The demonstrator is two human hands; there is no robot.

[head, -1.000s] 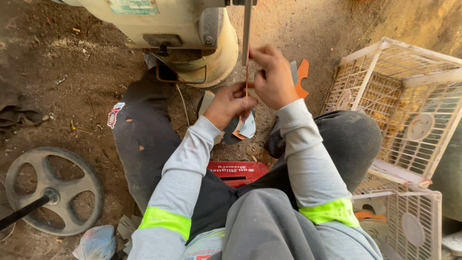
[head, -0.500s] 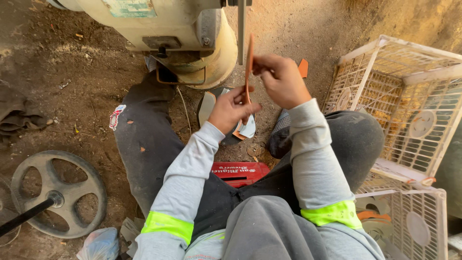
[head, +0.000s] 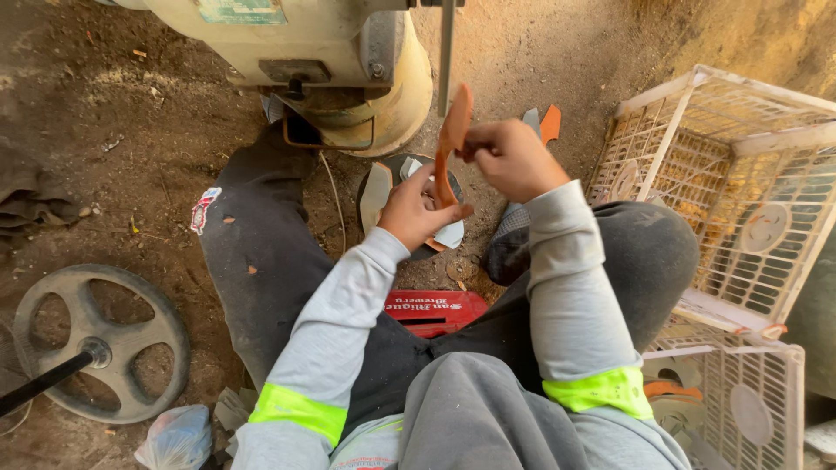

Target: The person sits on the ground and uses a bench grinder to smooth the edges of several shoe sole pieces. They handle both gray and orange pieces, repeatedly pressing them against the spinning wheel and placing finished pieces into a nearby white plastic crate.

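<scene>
**Both hands on an orange wooden piece beside a cream machine**

Head view: the left hand (head: 418, 211) pinches the lower stem of a thin orange wooden piece (head: 450, 144), thumb and fingers closed round it, just above centre. The right hand (head: 509, 158), at about one o'clock from it, is clenched on the same piece higher up, near its broad rounded end. The piece stands nearly upright, close beside a slim metal blade (head: 447, 52) that hangs at twelve o'clock from the cream-coloured machine (head: 348, 52). That machine carries a small rectangular green label (head: 242, 10) at its top edge. A red crate (head: 435, 312) with white lettering lies low between the knees, at six o'clock of the hands. At three o'clock stands a white plastic crate (head: 723, 174); another (head: 758, 409) sits at five o'clock. A spoked grey wheel (head: 100, 344) rests on the dirt at eight o'clock, a crumpled plastic bag (head: 178, 438) below it.
</scene>
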